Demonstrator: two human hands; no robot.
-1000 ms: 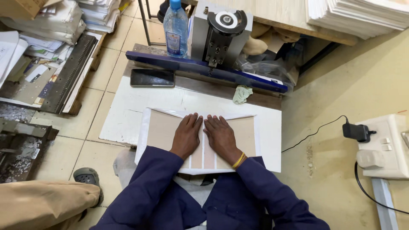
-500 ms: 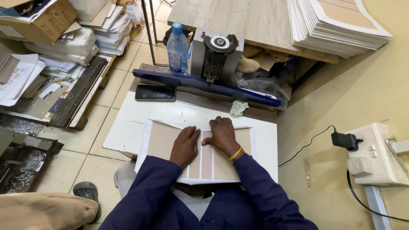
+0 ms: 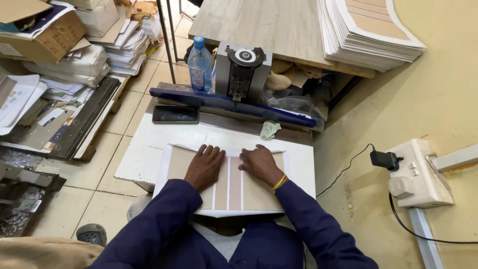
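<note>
Palms down, we press our left hand (image 3: 204, 167) flat, fingers spread, on the brown book cover (image 3: 226, 184) lying on the white board (image 3: 149, 149). Our right hand (image 3: 259, 164) presses flat beside it, gripping nothing.

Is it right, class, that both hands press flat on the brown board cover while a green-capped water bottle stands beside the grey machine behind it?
Not quite: the head view shows the water bottle has a blue cap, not green. The rest holds: the left hand and right hand press flat on the brown board cover, with the grey machine behind.
</note>
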